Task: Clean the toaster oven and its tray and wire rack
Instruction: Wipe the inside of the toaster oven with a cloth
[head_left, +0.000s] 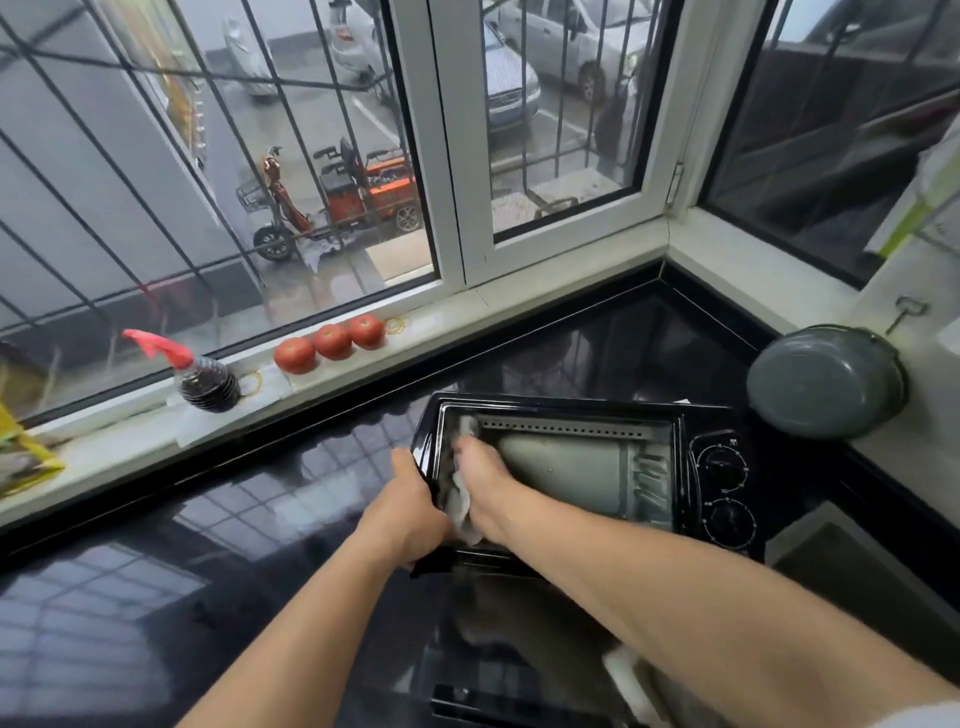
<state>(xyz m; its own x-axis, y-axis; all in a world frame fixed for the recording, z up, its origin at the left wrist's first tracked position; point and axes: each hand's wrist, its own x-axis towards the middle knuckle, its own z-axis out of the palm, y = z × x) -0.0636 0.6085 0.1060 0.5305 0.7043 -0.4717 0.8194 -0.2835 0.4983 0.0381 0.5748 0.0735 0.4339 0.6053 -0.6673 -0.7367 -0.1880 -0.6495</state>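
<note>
Toaster oven (582, 467) interior is mid-wipe: right hand (480, 483) presses a cloth (460, 506) at nine o'clock, left hand (410, 512) clamps its casing; tray and rack unseen.

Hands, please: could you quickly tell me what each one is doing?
Left hand: grips the toaster oven left edge.
Right hand: presses a cloth inside it.

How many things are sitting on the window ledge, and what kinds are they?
Tomatoes: 3
Dark bottle with a red top: 1
Yellow packet at the left edge: 1
Total: 5
</note>
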